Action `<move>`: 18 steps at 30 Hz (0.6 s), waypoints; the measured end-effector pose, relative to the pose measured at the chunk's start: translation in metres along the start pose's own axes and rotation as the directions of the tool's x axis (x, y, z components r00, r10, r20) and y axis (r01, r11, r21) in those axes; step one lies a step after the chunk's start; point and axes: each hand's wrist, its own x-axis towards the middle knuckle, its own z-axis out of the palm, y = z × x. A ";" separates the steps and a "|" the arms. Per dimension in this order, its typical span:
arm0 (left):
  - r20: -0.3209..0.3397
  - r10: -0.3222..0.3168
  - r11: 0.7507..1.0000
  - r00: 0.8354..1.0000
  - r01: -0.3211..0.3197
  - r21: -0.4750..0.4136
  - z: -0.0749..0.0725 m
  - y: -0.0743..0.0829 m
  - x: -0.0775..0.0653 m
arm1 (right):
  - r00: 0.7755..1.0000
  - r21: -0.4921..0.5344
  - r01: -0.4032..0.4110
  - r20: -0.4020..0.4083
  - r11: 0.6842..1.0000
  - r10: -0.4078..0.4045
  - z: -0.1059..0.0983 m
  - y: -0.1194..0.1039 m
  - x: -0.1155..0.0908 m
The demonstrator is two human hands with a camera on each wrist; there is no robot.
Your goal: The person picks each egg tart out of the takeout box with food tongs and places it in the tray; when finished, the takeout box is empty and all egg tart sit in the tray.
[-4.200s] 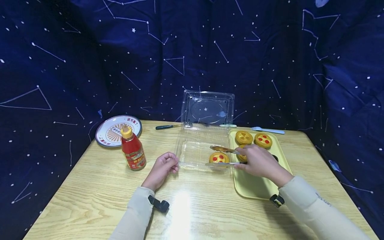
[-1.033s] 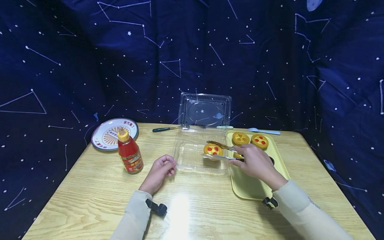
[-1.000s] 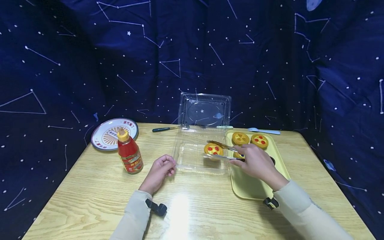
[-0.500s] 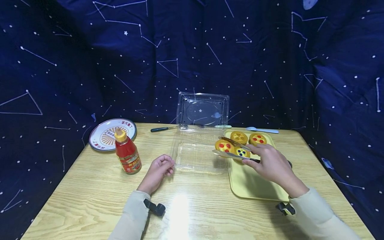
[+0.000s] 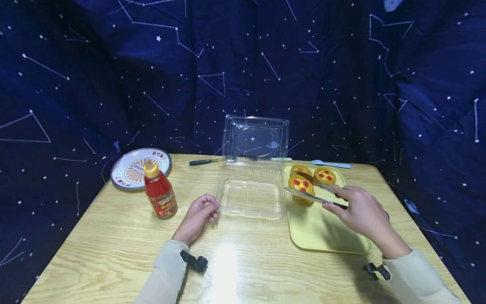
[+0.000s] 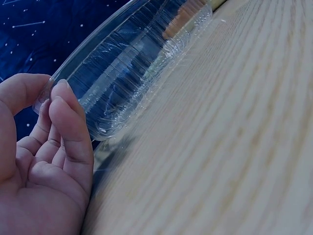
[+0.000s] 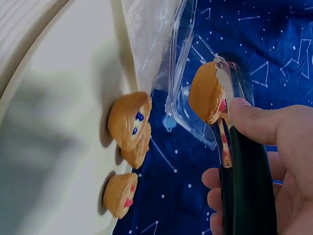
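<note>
My right hand [image 5: 362,211] grips a pair of tongs [image 7: 247,181], whose tips clasp an egg tart with red dots [image 5: 301,184]. That tart hangs above the yellow tray [image 5: 322,236], near its left edge. Below it, mostly hidden in the head view, sits a blue-dotted tart [image 7: 126,122]. Another red-dotted tart [image 5: 325,176] and a plainer tart [image 5: 300,169] stand at the tray's far end. With thumb and fingers, my left hand [image 5: 196,217] pinches the near left corner of a clear plastic clamshell box [image 5: 252,196]; its lid is raised and no tart lies inside.
A red sauce bottle [image 5: 161,196] with a yellow cap stands left of my left hand, before a patterned plate [image 5: 127,166]. Along the back lie a dark-handled utensil [image 5: 200,162], a pale green handle [image 5: 281,159] and a light blue fork [image 5: 330,164].
The tongs lifted the red-dotted tart out of the box and carried it right, over the tray. My left hand stays at the box corner. The head view shifted slightly.
</note>
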 end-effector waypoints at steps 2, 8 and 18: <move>0.003 0.000 1.000 1.000 0.000 -0.002 0.000 0.001 0.000 | 1.000 -0.004 -0.009 -0.007 1.000 0.009 -0.002 0.004 -0.004; -0.003 -0.004 1.000 1.000 0.004 0.003 0.001 0.003 -0.001 | 0.999 -0.019 -0.013 -0.035 1.000 0.013 -0.005 0.021 -0.014; 0.011 0.002 1.000 1.000 -0.002 0.007 0.000 0.001 -0.001 | 0.998 -0.049 -0.051 -0.045 0.997 0.049 -0.003 0.050 -0.027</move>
